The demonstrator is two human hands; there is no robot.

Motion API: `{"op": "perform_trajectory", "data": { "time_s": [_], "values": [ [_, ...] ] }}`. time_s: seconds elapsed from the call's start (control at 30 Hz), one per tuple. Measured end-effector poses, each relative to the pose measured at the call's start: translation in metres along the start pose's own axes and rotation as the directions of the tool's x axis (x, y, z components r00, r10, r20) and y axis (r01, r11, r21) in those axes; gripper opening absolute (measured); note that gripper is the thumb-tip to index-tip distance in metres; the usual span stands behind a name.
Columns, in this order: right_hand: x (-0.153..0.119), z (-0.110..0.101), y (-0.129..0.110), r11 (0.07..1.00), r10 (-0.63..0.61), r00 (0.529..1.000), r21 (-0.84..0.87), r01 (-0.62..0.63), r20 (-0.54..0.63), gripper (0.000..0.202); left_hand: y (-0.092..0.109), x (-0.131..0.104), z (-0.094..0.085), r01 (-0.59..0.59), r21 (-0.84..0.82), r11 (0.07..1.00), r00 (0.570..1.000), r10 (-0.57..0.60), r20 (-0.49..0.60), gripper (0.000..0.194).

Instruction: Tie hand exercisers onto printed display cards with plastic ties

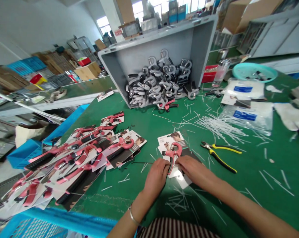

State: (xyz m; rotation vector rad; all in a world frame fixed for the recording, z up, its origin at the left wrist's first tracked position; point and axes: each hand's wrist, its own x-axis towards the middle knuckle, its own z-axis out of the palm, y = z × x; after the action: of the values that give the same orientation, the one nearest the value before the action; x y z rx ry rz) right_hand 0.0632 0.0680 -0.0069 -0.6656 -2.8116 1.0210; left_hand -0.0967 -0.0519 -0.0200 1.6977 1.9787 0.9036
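Note:
A pink hand grip strengthener (176, 150) lies on a printed backing card (161, 141) on the green table in front of me. My left hand (156, 175) is closed, its fingertips pinching at the lower part of the pink handle. From the other side, my right hand (192, 168) has its fingers closed against the strengthener and the card. Whatever small thing may sit between the fingertips is hidden. Right of my hands rest diagonal cutters (215, 152) with yellow and black handles, jaws apart.
Carded pink strengtheners (90, 148) are heaped at the left. A tipped grey crate (199, 43) holds many grey ones. White cable ties (221, 127) lie bunched and scattered at the right, near plastic bags (253, 124), a glove (289, 115) and a turquoise bowl (271, 74).

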Motion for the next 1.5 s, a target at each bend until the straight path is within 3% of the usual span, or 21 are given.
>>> {"op": "perform_trajectory", "data": {
  "time_s": [0.13, 0.3, 0.4, 0.57, 0.77, 1.1, 1.3, 1.5],
  "values": [
    [0.002, 0.007, 0.006, 0.996, 0.026, 1.000, -0.089, -0.026, -0.002, 0.024, -0.003, 0.002, 0.006, 0.062, -0.154, 0.986, 0.995, -0.073, -0.068, 0.013],
    [-0.003, 0.005, 0.006, 0.997, -0.062, 0.997, 0.033, 0.064, -0.047, 0.016, -0.010, 0.001, 0.008, 0.080, -0.305, 0.949, 0.990, -0.111, -0.085, 0.012],
    [-0.004, 0.006, 0.005, 0.995, -0.057, 0.995, 0.071, 0.063, -0.082, 0.014, -0.012, -0.001, 0.008, 0.081, -0.329, 0.941, 0.991, -0.111, -0.076, 0.011],
    [0.003, 0.010, 0.001, 0.998, -0.062, 0.983, -0.026, 0.058, -0.172, 0.019, -0.014, -0.001, 0.010, 0.112, -0.340, 0.934, 0.987, -0.145, -0.075, 0.012],
    [0.006, 0.012, -0.002, 0.996, 0.069, 0.977, 0.069, -0.056, -0.202, 0.011, -0.017, -0.002, 0.012, 0.148, -0.384, 0.911, 0.980, -0.187, -0.066, 0.008],
    [0.000, 0.013, 0.003, 0.977, -0.072, 0.992, -0.208, 0.049, -0.106, 0.021, -0.023, -0.005, 0.016, 0.219, -0.474, 0.853, 0.962, -0.271, -0.043, 0.007],
    [0.002, 0.012, 0.001, 0.968, -0.100, 0.992, -0.239, 0.079, -0.078, 0.022, -0.024, -0.004, 0.015, 0.233, -0.483, 0.844, 0.960, -0.278, -0.023, 0.008],
    [0.004, 0.011, 0.001, 0.965, -0.078, 0.996, -0.255, 0.063, -0.050, 0.022, -0.015, -0.001, 0.008, 0.182, -0.410, 0.894, 0.975, -0.217, -0.042, 0.006]
  ]
}}
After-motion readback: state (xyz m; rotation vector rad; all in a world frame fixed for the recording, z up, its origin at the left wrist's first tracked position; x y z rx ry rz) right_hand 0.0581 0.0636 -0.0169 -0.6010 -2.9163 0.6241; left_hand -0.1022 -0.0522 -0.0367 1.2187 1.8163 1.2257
